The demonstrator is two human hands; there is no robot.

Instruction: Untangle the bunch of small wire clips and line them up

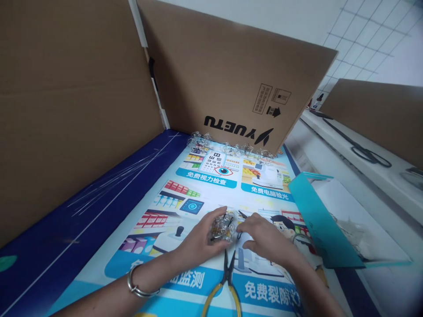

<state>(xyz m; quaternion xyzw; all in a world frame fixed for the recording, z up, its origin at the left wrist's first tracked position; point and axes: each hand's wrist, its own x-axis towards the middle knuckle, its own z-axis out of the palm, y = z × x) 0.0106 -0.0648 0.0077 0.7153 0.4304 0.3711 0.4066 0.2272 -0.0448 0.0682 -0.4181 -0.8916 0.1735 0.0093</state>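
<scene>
My left hand (201,240) is curled round a clump of clear, shiny pieces (222,228) with thin dark strands and a yellowish tint in places. Close beside it, to the right, my right hand (264,237) has its fingers bent together. A small dark bit shows at its fingertips, too small to name. Just below both hands lie needle-nose pliers (227,277) with yellow handles, jaws slightly parted and pointing away from me. Neither hand touches them.
A printed poster (148,259) covers the work surface. Clear wiry clusters (231,149) line the foot of the cardboard panel (231,79). Thin clear strands (115,182) lie at left. On the right stand a teal-edged box (324,224) and a ledge with scissors (366,154).
</scene>
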